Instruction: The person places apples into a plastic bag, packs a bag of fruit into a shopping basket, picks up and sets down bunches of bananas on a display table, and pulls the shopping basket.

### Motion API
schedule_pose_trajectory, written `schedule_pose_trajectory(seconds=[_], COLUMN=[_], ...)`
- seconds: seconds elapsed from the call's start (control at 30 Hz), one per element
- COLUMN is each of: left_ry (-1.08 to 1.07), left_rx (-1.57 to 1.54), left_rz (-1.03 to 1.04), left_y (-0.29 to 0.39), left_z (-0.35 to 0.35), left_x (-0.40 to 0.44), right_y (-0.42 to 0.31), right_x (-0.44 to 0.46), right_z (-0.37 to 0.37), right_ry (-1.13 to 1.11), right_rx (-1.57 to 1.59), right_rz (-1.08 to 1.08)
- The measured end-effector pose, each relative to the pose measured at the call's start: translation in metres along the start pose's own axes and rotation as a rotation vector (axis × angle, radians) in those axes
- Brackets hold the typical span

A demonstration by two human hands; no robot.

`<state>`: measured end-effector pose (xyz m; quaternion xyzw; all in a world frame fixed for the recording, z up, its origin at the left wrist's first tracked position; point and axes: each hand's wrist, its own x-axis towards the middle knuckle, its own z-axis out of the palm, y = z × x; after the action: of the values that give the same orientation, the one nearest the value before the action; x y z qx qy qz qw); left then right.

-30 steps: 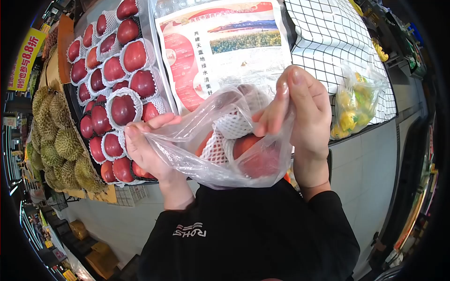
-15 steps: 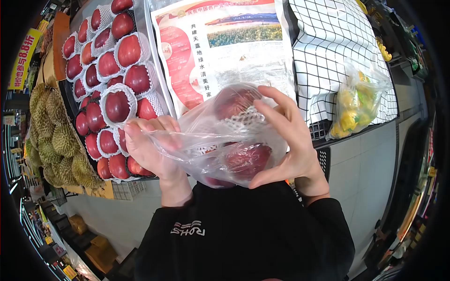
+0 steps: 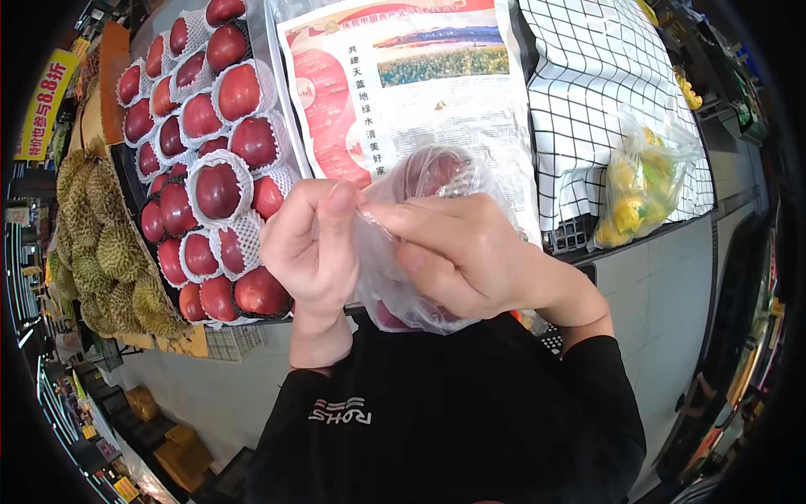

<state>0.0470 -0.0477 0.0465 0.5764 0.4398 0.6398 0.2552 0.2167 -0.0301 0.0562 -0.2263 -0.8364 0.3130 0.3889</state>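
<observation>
A clear plastic bag [image 3: 378, 281] with red apples [image 3: 432, 170] in it is in front of my chest, over the lower part of the newspaper [image 3: 445, 101]. White foam netting shows on the upper apple; my right hand hides part of the rest. My left hand [image 3: 311, 244] is closed, thumb and fingers pinching the bag's gathered mouth. Close beside it, my right hand [image 3: 470, 252] is closed around the neck of the same bag, its fingertips nearly touching my left thumb.
Rows of red apples in foam nets [image 3: 218, 190] fill the tray on the left. Beyond it lie durians [image 3: 122, 252]. To the right, a bag of yellow fruit [image 3: 635, 202] rests on a checked cloth [image 3: 579, 101]. A yellow sign [image 3: 46, 105] hangs far left.
My right hand has left the bag's right side and come over to its neck, closing there beside my left hand. The loose, stretched mouth is now bunched together.
</observation>
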Motion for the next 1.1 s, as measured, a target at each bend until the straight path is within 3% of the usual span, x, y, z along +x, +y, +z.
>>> schedule_pose_trajectory(seconds=[0.07, 0.17, 0.27, 0.37, 0.5, 0.53, 0.63, 0.73, 0.77, 0.83, 0.87, 0.93, 0.97, 1.03, 1.1], left_ry=[0.025, 0.044, -0.170, -0.303, -0.306, -0.232, -0.280, -0.451, -0.451, -0.412, -0.401, -0.381, -0.370, -0.246, -0.321], left_rx=[0.069, 0.172, 0.297, 0.336, 0.102, -0.156, -0.412, -0.022, -0.026, -0.302, -0.306, -0.433, -0.437, -0.649, -0.623], left_rz=[-0.001, 0.101, 0.416, 0.456, 0.473, 0.329, 0.062, 0.087, 0.089, -0.270, -0.268, -0.755, -0.751, -1.033, -1.054], left_y=[-0.001, -0.003, 0.009, 0.015, -0.010, -0.012, -0.040, -0.077, -0.085, -0.101, -0.114, -0.128, -0.133, -0.137, -0.138], left_z=[-0.001, 0.002, 0.000, -0.004, -0.007, -0.001, -0.021, -0.042, -0.046, -0.052, -0.052, -0.053, -0.053, -0.044, -0.044], left_x=[0.001, 0.007, 0.022, 0.028, 0.018, 0.010, -0.016, -0.043, -0.055, -0.077, -0.087, -0.098, -0.103, -0.097, -0.078], right_y=[-0.003, -0.011, -0.008, -0.007, 0.003, 0.000, 0.001, 0.007, 0.009, 0.009, 0.004, -0.003, -0.006, -0.014, -0.020], right_x=[0.001, 0.001, 0.004, 0.006, 0.003, 0.004, 0.003, 0.001, 0.001, -0.001, 0.000, 0.002, 0.002, 0.003, 0.003], right_z=[0.004, 0.010, 0.011, 0.011, 0.021, 0.020, 0.019, 0.024, 0.025, 0.019, 0.013, 0.009, 0.009, 0.009, 0.009], right_ry=[0.059, 0.023, -0.132, -0.137, -0.047, -0.048, -0.042, 0.044, 0.119, 0.143, 0.117, 0.108, 0.097, 0.162, 0.229], right_rx=[0.140, -0.049, -0.227, -0.256, -0.196, -0.172, -0.186, -0.207, -0.196, -0.207, -0.216, -0.244, -0.244, -0.194, -0.143], right_rz=[-0.018, 0.096, 0.123, 0.136, 0.088, 0.089, 0.064, 0.023, 0.002, -0.023, -0.001, 0.020, 0.013, 0.081, 0.092])
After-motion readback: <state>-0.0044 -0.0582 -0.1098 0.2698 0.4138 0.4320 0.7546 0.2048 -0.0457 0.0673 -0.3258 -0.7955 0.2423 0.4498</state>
